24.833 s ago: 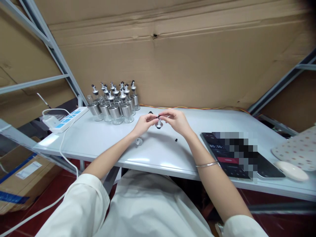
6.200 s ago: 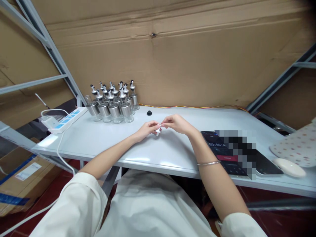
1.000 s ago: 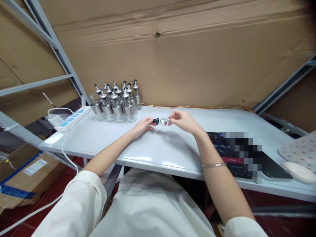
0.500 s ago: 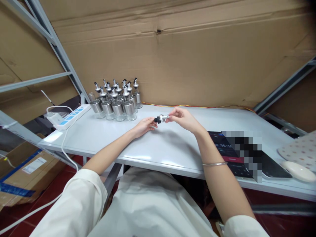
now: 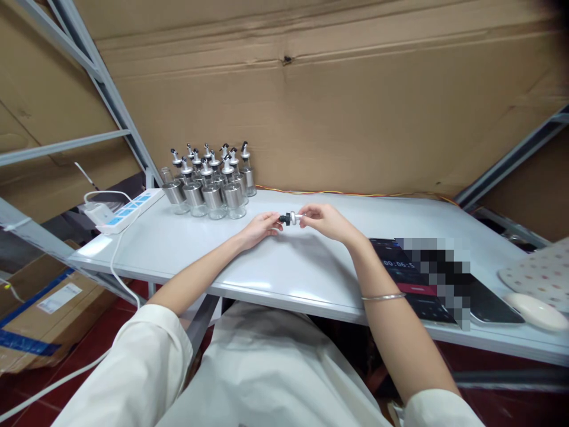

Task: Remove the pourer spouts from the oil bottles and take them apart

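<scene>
- Head view, the only 1: white rectangular table (image 5: 178, 255) spanning the frame, with 2 bare forearms in rolled white sleeves reaching over its near edge.
- Left hand (image 5: 259, 227) low over the middle of the table, fingers pinched narrow on the black end of a small silver metal pour spout with a black plug end (image 5: 290, 219).
- Right hand (image 5: 323, 220) directly opposite, thumb and forefinger closed on the silver end of the same spout; thin silver bangle (image 5: 383, 296) on that wrist.
- Spout lying sideways between the 2 sets of fingertips, nearer the far edge than the near edge; resting on the tabletop or just clear of it, cannot tell.
- Toward the far left corner: tight cluster of upright glass bottles with steel sleeves and fitted spouts (image 5: 208, 187), well apart from both hands.
- At the left edge: white power strip with blue sockets (image 5: 127, 209), white cable trailing off the table.
- Along the far edge: thin orange and yellow wire (image 5: 355, 194) against a brown cardboard wall (image 5: 355, 118).
- Near the right end of the near edge: dark flat tablet with a lit screen (image 5: 395, 267), partly pixelated.
- At the right edge: white oval mouse (image 5: 536, 311), just beside a pale dotted pad (image 5: 540, 274).
- Below the left edge: brown cardboard box with blue tape (image 5: 40, 308) on the floor.
</scene>
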Demonstrator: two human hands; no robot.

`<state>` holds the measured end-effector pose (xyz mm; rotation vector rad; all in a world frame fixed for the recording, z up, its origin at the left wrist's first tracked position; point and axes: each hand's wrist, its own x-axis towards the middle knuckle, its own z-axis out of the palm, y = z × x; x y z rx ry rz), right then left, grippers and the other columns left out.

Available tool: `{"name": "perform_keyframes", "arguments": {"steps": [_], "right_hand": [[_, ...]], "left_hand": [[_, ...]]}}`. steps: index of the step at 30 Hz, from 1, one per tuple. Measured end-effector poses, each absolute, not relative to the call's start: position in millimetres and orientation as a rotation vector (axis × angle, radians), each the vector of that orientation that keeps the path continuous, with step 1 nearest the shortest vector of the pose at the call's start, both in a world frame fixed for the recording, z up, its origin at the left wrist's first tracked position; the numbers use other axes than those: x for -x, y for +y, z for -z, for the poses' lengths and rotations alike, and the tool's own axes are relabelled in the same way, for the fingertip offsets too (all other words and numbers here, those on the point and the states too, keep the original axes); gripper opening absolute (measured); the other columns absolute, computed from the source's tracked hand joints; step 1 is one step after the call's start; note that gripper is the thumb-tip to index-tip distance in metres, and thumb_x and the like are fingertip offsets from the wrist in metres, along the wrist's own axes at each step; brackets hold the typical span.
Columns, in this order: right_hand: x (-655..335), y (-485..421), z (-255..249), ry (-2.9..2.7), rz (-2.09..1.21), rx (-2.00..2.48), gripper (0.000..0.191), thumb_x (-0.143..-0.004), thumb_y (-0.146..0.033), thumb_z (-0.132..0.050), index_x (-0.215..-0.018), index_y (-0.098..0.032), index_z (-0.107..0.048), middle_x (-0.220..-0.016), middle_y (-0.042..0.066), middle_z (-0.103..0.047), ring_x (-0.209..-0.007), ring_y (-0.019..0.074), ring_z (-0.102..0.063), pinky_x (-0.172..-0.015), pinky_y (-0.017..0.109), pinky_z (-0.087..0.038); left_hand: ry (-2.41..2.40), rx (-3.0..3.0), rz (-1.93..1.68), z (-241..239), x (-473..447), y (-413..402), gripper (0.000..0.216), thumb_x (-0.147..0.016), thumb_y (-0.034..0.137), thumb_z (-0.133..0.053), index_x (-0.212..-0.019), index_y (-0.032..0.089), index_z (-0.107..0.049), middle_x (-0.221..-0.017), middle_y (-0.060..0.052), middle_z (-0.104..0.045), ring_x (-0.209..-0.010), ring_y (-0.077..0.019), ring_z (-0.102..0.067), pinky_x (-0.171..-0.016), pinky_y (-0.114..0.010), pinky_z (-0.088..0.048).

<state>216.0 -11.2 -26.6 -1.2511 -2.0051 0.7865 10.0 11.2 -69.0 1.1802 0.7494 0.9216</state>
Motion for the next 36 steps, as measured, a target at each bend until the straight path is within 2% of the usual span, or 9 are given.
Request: {"name": "perform_keyframes", "arguments": {"steps": [5,10,14,22,30,36], "right_hand": [[-216.7,-13.9,25.1,-2.037,-0.843,1.228,0.026,-0.077,-0.041,-0.057,-0.081,-0.016,-0.064,-0.073,0.005,-0.071,-0.069,0.0163,-0.062,-0.067,0.028,-0.043],[-213.2,-19.9,18.7,-2.005,-0.903,1.275,0.023,-0.075,-0.039,-0.061,-0.075,-0.016,-0.063,-0.072,0.006,-0.071,-0.068,0.0168,-0.064,-0.062,0.026,-0.043],[-211.6,-19.5,18.5,-1.991,-0.892,1.297,0.021,-0.078,-0.037,-0.059,-0.078,-0.016,-0.063,-0.072,0.006,-0.072,-0.071,0.0183,-0.067,-0.065,0.027,-0.044],[-213.4,-18.7,19.1,-2.052,-0.867,1.292,0.026,-0.078,-0.04,-0.058,-0.081,-0.016,-0.065,-0.072,0.007,-0.072,-0.069,0.0175,-0.065,-0.062,0.025,-0.042],[-212.0,-21.6,15.4,-2.053,-0.895,1.274,0.029,-0.074,-0.042,-0.061,-0.077,-0.015,-0.067,-0.065,0.006,-0.071,-0.062,0.0155,-0.061,-0.058,0.024,-0.04],[-211.4,-21.2,13.7,-2.133,-0.897,1.273,0.028,-0.075,-0.041,-0.059,-0.074,-0.014,-0.067,-0.065,0.007,-0.071,-0.06,0.0145,-0.058,-0.059,0.025,-0.04]], "left_hand": [[0.743,-1.203,-0.896,70.4,-10.5,10.6,0.045,-0.063,0.051,-0.074,-0.079,0.011,-0.059,-0.068,-0.001,-0.059,-0.064,-0.0097,-0.055,-0.065,-0.024,-0.039],[0.746,-1.213,-0.891,68.9,-11.0,9.1,0.048,-0.06,0.054,-0.075,-0.076,0.012,-0.058,-0.068,-0.001,-0.06,-0.062,-0.0094,-0.056,-0.063,-0.024,-0.039],[0.736,-1.185,-0.92,64.4,-10.7,7.5,0.045,-0.062,0.05,-0.075,-0.079,0.012,-0.057,-0.073,-0.001,-0.062,-0.062,-0.0093,-0.058,-0.064,-0.024,-0.04],[0.745,-1.188,-0.969,66.3,-10.1,8.8,0.054,-0.049,0.032,-0.085,-0.092,0.012,-0.059,-0.074,-0.002,-0.067,-0.058,-0.0096,-0.059,-0.071,-0.03,-0.043],[0.831,-1.398,-1.068,69.7,-9.8,9.7,0.036,-0.05,0.026,-0.082,-0.08,0.012,-0.068,-0.067,-0.001,-0.069,-0.063,-0.0121,-0.06,-0.074,-0.03,-0.043],[0.906,-1.404,-0.996,68.5,-10.5,5.6,0.038,-0.047,0.025,-0.083,-0.081,0.012,-0.071,-0.067,-0.002,-0.07,-0.065,-0.0126,-0.059,-0.073,-0.029,-0.042]]}}
